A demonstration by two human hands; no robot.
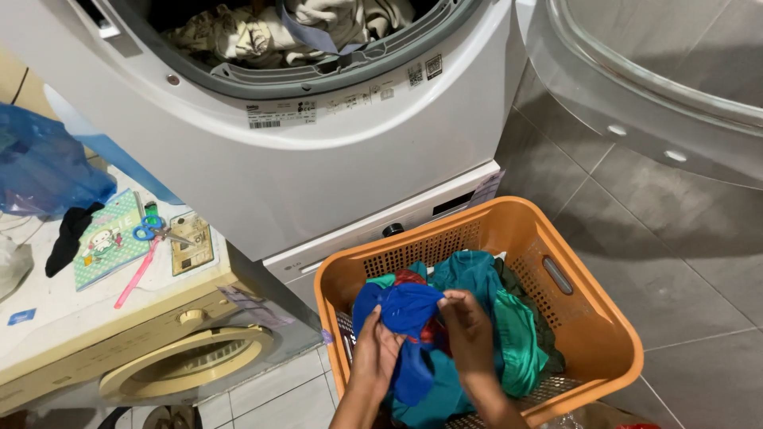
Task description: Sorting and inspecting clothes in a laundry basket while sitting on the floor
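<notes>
My left hand [375, 352] and my right hand [469, 330] both grip a bright blue garment [407, 311], lifting it just above an orange plastic laundry basket [592, 318]. Under it in the basket lie teal and green clothes [509, 334] and a bit of red cloth. Above stands a white front-loading washing machine [318, 167]. Its drum opening shows pale clothes [262, 32] inside, and its round door [652, 71] is swung open at the upper right.
To the left an older cream machine [183, 349] carries blue-handled scissors [151, 229], a pink stick, a green booklet, a black cloth and a blue plastic bag [40, 167]. Grey floor tiles [683, 262] lie to the right of the basket.
</notes>
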